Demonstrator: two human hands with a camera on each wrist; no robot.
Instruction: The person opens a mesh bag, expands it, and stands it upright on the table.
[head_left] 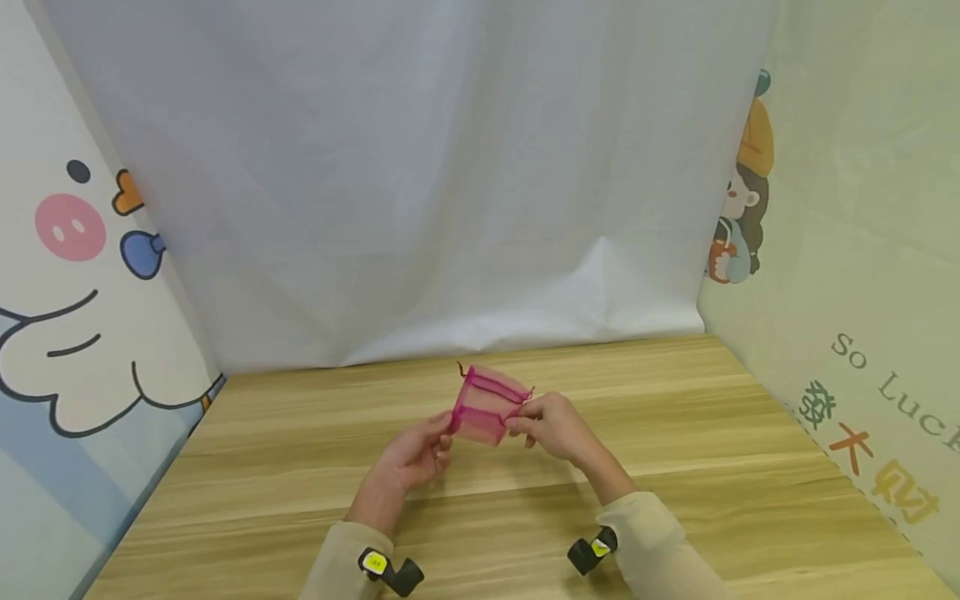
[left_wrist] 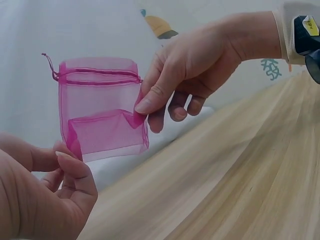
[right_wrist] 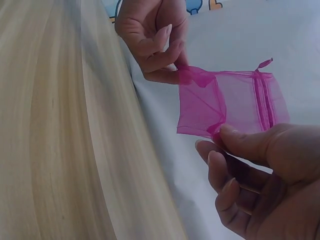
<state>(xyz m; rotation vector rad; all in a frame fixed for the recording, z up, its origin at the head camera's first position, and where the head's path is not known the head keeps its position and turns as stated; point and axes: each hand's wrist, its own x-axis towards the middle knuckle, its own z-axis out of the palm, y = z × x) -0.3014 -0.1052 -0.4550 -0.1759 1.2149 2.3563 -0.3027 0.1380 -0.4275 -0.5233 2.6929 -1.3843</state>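
Note:
A small sheer magenta drawstring pouch [head_left: 491,396] is held up above the table between both hands. My left hand [head_left: 414,454] pinches its left edge, low down, between thumb and fingers. On the opposite side my right hand [head_left: 553,425] pinches the right edge. In the left wrist view the pouch [left_wrist: 100,95] has its corded top band uppermost, and a darker doubled layer of mesh crosses its lower half. A cord loop sticks out at the upper left corner. Nothing is visible inside the see-through mesh in the right wrist view of the pouch [right_wrist: 242,97].
A wood-grain table [head_left: 300,467] spreads beneath both hands. Behind it hangs a white cloth [head_left: 450,208]. Printed panels with cartoon figures stand at the left [head_left: 75,333] and the right [head_left: 847,250]. Each sleeve carries a black wrist camera, one on the left [head_left: 390,572], one on the right [head_left: 592,550].

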